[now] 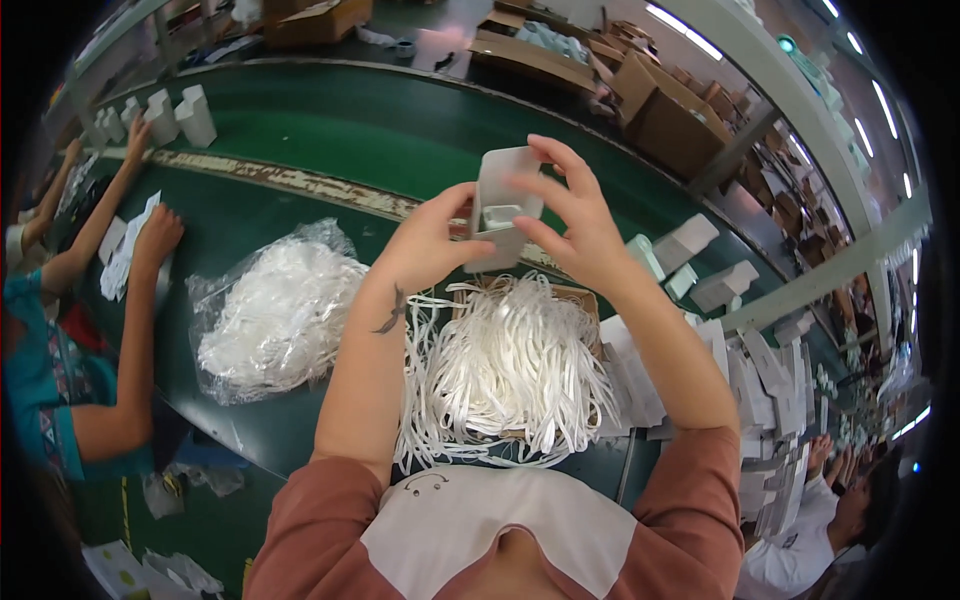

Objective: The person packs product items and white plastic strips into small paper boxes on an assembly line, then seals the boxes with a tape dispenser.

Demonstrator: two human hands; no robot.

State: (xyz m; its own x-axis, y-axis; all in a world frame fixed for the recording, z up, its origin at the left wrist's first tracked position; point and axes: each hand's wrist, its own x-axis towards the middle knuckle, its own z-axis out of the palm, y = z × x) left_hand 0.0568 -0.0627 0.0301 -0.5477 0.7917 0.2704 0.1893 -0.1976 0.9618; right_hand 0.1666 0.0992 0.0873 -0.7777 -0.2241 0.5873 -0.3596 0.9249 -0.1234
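Observation:
A small white box (492,252) is held up over the work table, its flap raised and something pale showing inside. My left hand (428,232) is closed round its left side, thumb across the front. On the other side my right hand (580,215) grips the raised flap's edge, its fingers bent over the opening and partly blurred. Below both hands lies a big heap of white flat cords (520,370), spilling over a shallow cardboard carton (590,303). Left of my left forearm rests a clear plastic bag (280,305) full of similar white strands.
A green conveyor belt (330,120) runs beyond a worn rail (290,185). White boxes (685,243) stand at the right, above stacked white cartons (770,390). A co-worker's hand (158,235) handles white pieces at the left. A metal post (830,265) slants across the right.

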